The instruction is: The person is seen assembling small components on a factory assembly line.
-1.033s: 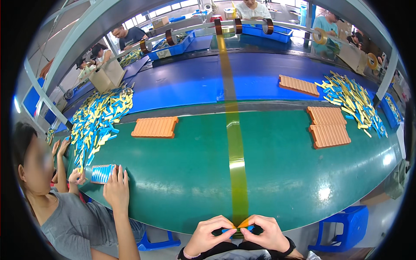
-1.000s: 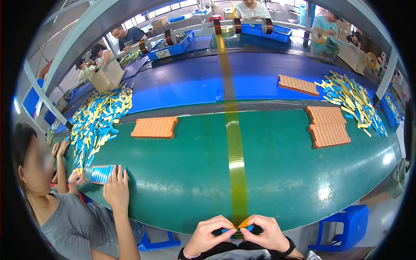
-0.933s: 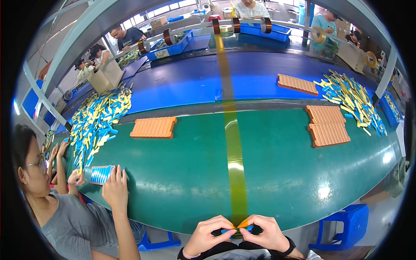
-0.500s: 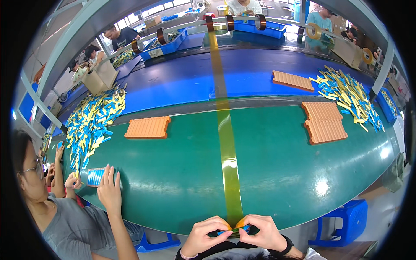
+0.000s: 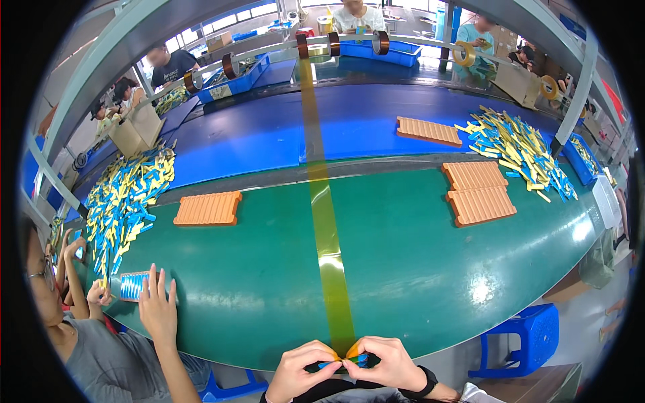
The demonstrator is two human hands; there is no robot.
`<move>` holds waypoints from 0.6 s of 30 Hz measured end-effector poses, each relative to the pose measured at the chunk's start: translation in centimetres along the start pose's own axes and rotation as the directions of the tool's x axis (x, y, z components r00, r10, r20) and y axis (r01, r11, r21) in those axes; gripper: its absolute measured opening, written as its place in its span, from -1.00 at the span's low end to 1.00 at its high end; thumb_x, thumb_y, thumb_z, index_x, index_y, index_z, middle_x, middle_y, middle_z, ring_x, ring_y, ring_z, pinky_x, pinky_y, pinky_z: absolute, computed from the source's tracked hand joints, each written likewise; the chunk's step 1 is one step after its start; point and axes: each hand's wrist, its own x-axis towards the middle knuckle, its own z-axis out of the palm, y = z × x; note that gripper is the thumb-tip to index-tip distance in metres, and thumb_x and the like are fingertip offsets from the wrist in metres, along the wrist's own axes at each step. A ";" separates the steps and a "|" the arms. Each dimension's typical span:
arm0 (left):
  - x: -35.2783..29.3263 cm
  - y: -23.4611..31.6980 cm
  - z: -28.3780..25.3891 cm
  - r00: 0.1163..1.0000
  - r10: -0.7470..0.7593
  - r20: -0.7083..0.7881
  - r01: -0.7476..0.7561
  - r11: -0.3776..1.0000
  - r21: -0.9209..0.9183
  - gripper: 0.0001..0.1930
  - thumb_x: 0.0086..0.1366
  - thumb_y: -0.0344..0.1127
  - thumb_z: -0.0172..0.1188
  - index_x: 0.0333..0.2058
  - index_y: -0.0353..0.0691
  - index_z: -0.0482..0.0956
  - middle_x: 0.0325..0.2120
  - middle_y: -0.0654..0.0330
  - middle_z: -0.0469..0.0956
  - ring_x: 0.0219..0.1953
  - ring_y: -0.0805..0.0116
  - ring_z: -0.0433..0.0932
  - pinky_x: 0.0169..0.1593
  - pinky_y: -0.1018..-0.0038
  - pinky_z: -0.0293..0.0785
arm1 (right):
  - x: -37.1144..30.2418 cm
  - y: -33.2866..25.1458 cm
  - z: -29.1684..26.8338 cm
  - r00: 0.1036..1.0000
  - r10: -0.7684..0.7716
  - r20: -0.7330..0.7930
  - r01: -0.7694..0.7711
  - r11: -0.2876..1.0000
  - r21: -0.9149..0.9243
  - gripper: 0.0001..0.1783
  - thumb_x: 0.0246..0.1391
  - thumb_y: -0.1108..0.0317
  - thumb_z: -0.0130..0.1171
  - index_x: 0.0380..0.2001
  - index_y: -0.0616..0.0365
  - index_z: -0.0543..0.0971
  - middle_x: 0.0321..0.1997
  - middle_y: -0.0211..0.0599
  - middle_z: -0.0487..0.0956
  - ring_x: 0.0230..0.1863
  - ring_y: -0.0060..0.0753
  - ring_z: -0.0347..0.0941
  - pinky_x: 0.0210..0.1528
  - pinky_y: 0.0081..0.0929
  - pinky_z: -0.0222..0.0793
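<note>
At the near table edge, my left hand (image 5: 302,370) and my right hand (image 5: 388,365) are close together, both pinched. A small blue strip (image 5: 363,361) shows between their fingers, beside the near end of a long amber tape (image 5: 329,262). The index fingertips look orange where they meet the tape; whether they are covered or seen through it I cannot tell. The thumb tips nearly touch. From my hands the tape runs away across the table to a roll (image 5: 302,46) on a raised bar.
Ribbed orange trays (image 5: 208,209) lie on the green table (image 5: 255,289). Heaps of blue and yellow strips (image 5: 527,149) are at right and left. A co-worker's hand (image 5: 158,305) rests by a tray filled with blue strips (image 5: 132,287). A blue stool (image 5: 531,339) stands at right.
The view has shifted, so the table scene sits further left. My thumb tips have come closer together over the blue strip. The co-worker's hand remains beside the filled tray.
</note>
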 end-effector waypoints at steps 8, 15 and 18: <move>0.2 0.2 0.2 1.000 0.026 -0.011 -0.025 0.996 0.080 -0.88 -0.14 -0.60 0.23 -0.56 -0.40 0.47 -0.59 0.14 0.49 -0.52 0.33 0.44 -0.42 0.53 0.34 | -0.2 0.3 0.0 1.000 0.012 0.007 -0.012 1.000 -0.016 -0.87 -0.28 0.52 0.16 -0.58 0.25 0.42 -0.62 -0.29 0.44 -0.65 -0.42 0.33 -0.57 -0.61 0.26; 0.5 0.1 0.2 1.000 0.012 -0.014 -0.011 0.998 0.067 -0.88 -0.14 -0.59 0.23 -0.56 -0.40 0.47 -0.59 0.14 0.49 -0.52 0.33 0.44 -0.42 0.52 0.35 | -0.1 0.5 -0.2 0.999 0.024 0.029 -0.024 1.000 -0.012 -0.86 -0.27 0.52 0.14 -0.55 0.25 0.41 -0.58 -0.27 0.44 -0.62 -0.38 0.34 -0.54 -0.58 0.27; 0.3 0.3 0.2 1.000 0.014 -0.012 -0.013 0.997 0.070 -0.88 -0.13 -0.60 0.23 -0.56 -0.40 0.47 -0.59 0.13 0.49 -0.52 0.33 0.44 -0.42 0.53 0.35 | -0.2 0.3 -0.2 0.999 0.019 0.034 -0.019 1.000 0.008 -0.87 -0.26 0.53 0.12 -0.54 0.25 0.41 -0.58 -0.26 0.44 -0.61 -0.36 0.34 -0.52 -0.57 0.28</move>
